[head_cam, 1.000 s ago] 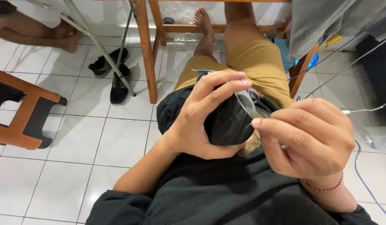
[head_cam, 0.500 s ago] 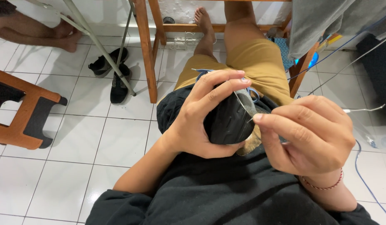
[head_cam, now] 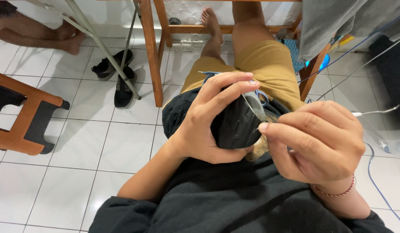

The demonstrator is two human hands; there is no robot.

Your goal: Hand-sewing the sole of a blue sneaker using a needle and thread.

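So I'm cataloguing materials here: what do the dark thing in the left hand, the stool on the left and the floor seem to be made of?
Dark thing: looks like black fabric or leather with a slight sheen, wrapped by the left hand; which one is unclear. Right hand pinches something too thin to identify. Stool: orange-brown wood, smooth, with black pads. Floor: glossy white ceramic tile with grey grout lines.

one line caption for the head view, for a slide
Left hand grips a black object; right hand pinches beside it.

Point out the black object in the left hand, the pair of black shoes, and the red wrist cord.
black object [head_cam: 234,125], head view, its glossy side.
black shoes [head_cam: 122,84], head view, the nearer shoe's upper.
red wrist cord [head_cam: 338,192], head view, strand across the right wrist.
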